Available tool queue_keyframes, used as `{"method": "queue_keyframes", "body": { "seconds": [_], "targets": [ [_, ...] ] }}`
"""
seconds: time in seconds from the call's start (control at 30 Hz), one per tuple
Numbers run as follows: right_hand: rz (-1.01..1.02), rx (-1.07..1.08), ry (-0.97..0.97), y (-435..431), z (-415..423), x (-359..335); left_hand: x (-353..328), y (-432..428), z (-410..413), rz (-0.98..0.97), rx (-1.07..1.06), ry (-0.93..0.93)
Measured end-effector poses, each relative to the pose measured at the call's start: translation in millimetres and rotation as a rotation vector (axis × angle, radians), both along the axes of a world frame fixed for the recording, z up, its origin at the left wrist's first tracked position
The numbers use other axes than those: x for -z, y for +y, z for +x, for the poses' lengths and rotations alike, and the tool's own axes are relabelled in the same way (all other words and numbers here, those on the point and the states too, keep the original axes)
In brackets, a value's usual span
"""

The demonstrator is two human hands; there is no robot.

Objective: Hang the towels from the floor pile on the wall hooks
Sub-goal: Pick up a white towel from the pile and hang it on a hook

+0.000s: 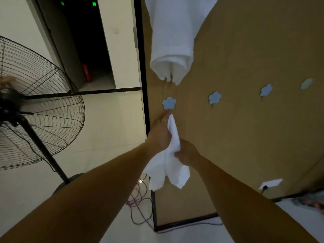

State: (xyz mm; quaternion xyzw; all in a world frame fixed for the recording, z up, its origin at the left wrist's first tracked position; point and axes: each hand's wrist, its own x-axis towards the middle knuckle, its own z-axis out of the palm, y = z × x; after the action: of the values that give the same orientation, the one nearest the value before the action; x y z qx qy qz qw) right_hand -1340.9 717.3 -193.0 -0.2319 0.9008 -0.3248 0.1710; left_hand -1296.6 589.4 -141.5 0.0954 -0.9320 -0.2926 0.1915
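small white cloth towel up against the tan wall board, top corner just under the leftmost blue flower-shaped hook by the board's left edge, left hand pinching that corner, right hand clutching the bunched middle, bigger white towel hanging above

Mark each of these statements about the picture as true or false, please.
1. The left hand and the right hand both hold the small towel. True.
2. The fan stands right of the hooks. False: it stands left of them.
3. A big towel hangs above the hooks. True.
4. The leftmost hook carries a towel. False: it is bare; the small towel is just under it.
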Motion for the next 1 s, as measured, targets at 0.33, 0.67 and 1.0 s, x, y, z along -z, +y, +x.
{"method": "queue_keyframes", "body": {
  "seconds": [0.33, 0.67, 1.0],
  "targets": [
    [0.31, -0.036, -0.042, 54, 30, 84, -14, 1, -9, -0.127, 0.084, -0.038],
    [0.031, 0.092, 0.106, 88, 52, 61, 9, 44, 39, -0.139, -0.155, -0.108],
    [0.138, 0.274, 0.186, 195, 138, 24, 55, 135, 110, -0.548, 0.206, -0.368]
  ]
}}
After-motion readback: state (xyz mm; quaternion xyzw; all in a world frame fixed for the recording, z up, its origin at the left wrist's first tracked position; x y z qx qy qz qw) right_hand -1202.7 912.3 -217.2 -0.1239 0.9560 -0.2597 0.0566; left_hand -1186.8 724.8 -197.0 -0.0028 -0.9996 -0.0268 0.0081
